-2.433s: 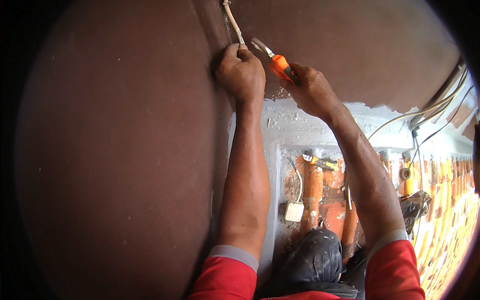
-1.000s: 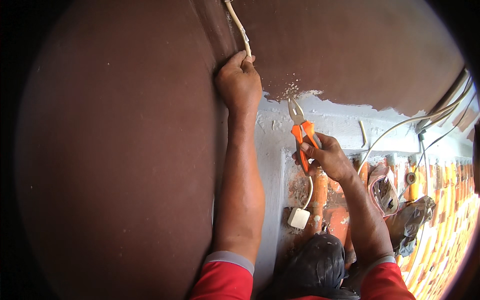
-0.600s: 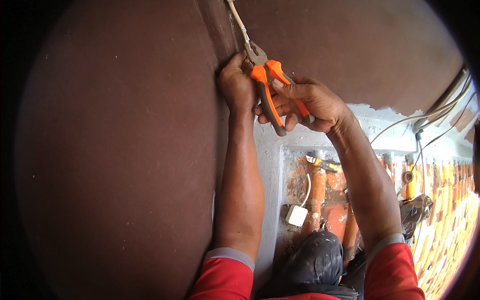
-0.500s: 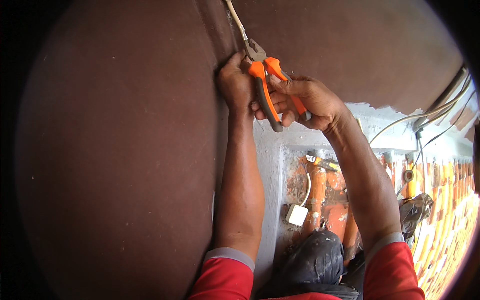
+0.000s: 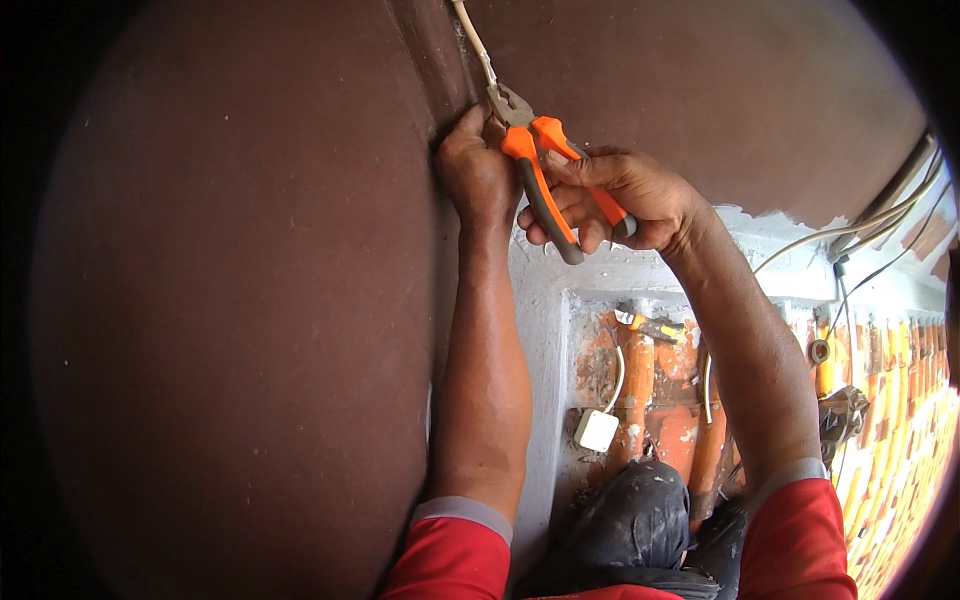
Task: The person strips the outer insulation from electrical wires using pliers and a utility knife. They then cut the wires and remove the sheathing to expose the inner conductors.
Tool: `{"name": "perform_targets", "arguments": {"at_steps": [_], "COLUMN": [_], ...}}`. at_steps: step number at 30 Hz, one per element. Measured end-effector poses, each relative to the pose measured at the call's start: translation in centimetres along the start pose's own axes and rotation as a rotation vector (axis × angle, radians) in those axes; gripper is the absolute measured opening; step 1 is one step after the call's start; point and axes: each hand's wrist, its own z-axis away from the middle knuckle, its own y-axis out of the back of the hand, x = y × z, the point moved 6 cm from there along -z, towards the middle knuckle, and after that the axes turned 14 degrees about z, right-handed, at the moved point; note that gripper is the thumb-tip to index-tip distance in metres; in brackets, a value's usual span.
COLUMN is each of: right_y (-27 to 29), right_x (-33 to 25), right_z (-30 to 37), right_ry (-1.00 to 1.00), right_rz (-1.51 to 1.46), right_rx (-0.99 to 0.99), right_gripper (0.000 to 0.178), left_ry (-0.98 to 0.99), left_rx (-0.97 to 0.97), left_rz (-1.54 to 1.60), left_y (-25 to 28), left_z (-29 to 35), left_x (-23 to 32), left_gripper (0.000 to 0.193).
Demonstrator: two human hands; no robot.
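A pale cable (image 5: 475,43) runs down the brown wall from the top, its lower end frayed or stripped. Closed at that lower end, my left hand (image 5: 477,168) seems to pinch the cable against the wall corner; the pliers partly hide its fingertips. My right hand (image 5: 640,195) grips combination pliers (image 5: 541,190) with orange and dark grey handles. The handles are spread, and the metal jaws sit at the cable's end, just above my left fingers. Whether the jaws bite on a wire is too small to tell.
Below lie clay roof tiles (image 5: 675,440) with a white square junction box (image 5: 597,430) on a short cable and a yellow-and-black utility knife (image 5: 650,326). To the right are loose cables (image 5: 840,232), a tape roll (image 5: 819,351) and a black plastic bag (image 5: 843,420). My knee (image 5: 640,510) rests low in view.
The pliers have turned slightly, their handle ends swinging right, with the jaws closer to the cable's end. My right hand and forearm have shifted a little right; my left hand has barely moved.
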Motion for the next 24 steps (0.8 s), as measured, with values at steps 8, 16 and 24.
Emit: {"name": "perform_targets", "arguments": {"at_steps": [8,16,24], "right_y": [-0.8,-0.8,0.6], "right_x": [0.1,-1.3,-1.2], "right_z": [0.0,-0.6,-0.1], "right_ry": [-0.039,-0.032,-0.003], "right_rz": [0.09,0.083,0.742], "right_rx": [0.141,0.121,0.485], "right_gripper": [0.04,0.035,0.034], "left_ry": [-0.013,-0.041,-0.047], "left_rx": [-0.009,-0.078,-0.103], "left_rz": [0.044,0.149,-0.133], "left_y": [0.3,0.1,0.6], "left_z": [-0.1,0.2,-0.1], "left_x": [-1.0,-0.8,0.3], "left_gripper": [0.019,0.021,0.032]}}
